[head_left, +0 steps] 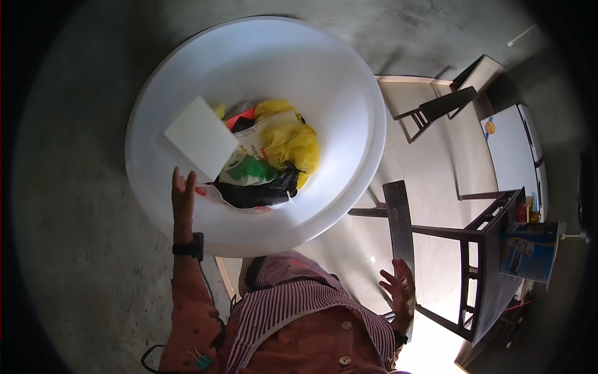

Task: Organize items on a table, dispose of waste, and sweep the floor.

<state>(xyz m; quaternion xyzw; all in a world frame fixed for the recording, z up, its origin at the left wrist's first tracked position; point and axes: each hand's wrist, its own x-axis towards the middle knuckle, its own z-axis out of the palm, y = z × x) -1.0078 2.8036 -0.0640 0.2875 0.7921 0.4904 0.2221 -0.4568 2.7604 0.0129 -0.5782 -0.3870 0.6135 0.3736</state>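
A big round white tub [339,81] stands before me. Inside it lies a heap of crumpled plastic bags: a yellow bag [293,146], a black bag [258,192] and a white and green bag [249,169]. Over the heap's left side is a flat white rectangular piece [202,137], slightly blurred; whether it rests or is in the air I cannot tell. My left hand [183,194] is over the tub's near left part, fingers apart, just below that piece and holding nothing. Off to the right, my right hand [400,288] is raised with spread fingers and holds nothing.
A grey wall [68,187] runs along the left and far side. On the right are a dark wooden bench [398,218], a dark table [498,280] with a blue box [529,249], a chair [445,106] and a white refrigerator [511,143]. Light tiles [423,168] cover the floor.
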